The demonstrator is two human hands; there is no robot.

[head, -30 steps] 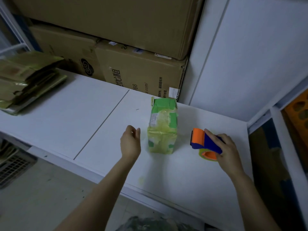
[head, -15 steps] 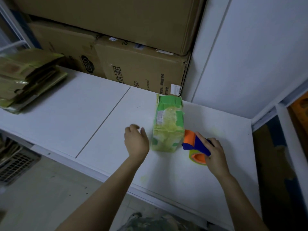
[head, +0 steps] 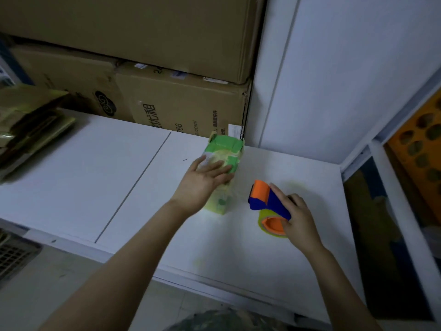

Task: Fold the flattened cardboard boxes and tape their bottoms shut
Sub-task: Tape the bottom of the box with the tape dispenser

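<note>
while pressing left hand [head: 202,180], fingers straight and slightly spread, on top of box [head: 226,146], grips tape gun [head: 269,201] in right hand [head: 298,218], fingers curled over its blue body, just right of box. has both on white table [head: 95,175], box close before stacked cartons [head: 181,108], well apart from flattened boxes [head: 31,123] piled far left.

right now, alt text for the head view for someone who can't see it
A person's left hand rests flat on a small green taped box on a white table, while the right hand grips an orange and blue tape dispenser beside it. Large brown cartons stand behind.
</note>
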